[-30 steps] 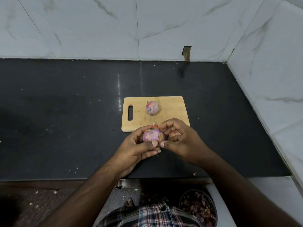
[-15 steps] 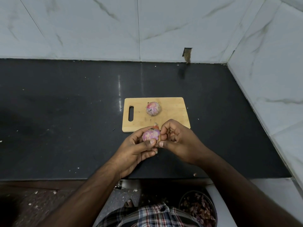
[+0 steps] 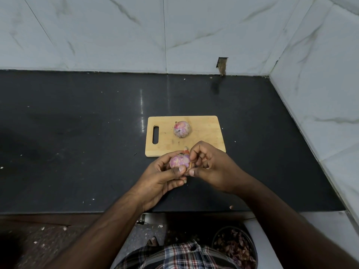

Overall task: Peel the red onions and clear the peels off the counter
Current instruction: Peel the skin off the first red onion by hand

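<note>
2 hands meet over the worktop's front edge: the left hand (image 3: 165,177) cups the onion (image 3: 179,161), stem pointing away, while the right hand (image 3: 211,167) pinches its peel (image 3: 189,165).

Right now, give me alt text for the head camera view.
A left hand holds a red onion while the right hand pinches its skin, over a black counter. A second onion sits on a wooden cutting board behind.

Two red onions on show: one onion (image 3: 182,129) at centre frame on the single cutting board (image 3: 206,133), another onion (image 3: 179,161) just below it. One bowl of peels (image 3: 236,247) sits lower right. Two hands.
</note>
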